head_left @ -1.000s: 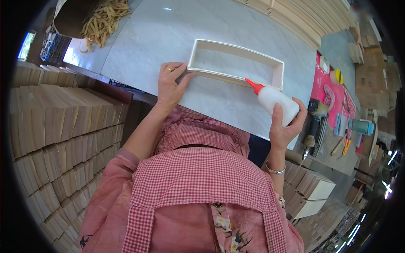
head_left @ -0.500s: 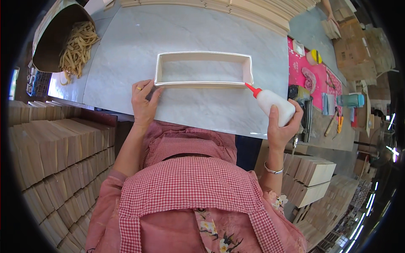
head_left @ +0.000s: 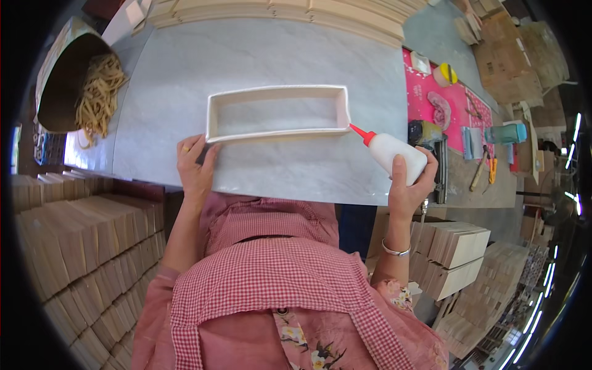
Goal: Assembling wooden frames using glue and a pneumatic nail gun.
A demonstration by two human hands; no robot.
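Note:
On the grey marbled tabletop stands a long rectangular wooden frame (head_left: 277, 134), open in the middle, with a white line of glue along its upper edges. My left hand (head_left: 195, 165) grips its near left corner between thumb and fingers; a ring shows on one finger. In my right hand (head_left: 412, 185) is a white squeeze bottle (head_left: 398, 159) with a red nozzle, held tilted. The nozzle tip (head_left: 353, 127) meets the frame's near right corner. The fingers behind the bottle are partly hidden.
Long wooden strips (head_left: 277, 13) lie along the table's far edge. A tipped container (head_left: 58, 80) of tan bands (head_left: 98, 92) is at left. Stacked wood pieces (head_left: 86, 234) fill the lower left. To the right are a pink mat (head_left: 419, 92), pliers (head_left: 492, 169) and more wood stacks (head_left: 450, 253).
The red nozzle tip has moved slightly right along the near edge to the frame's corner. The whole view has shifted a little; both hands keep their holds.

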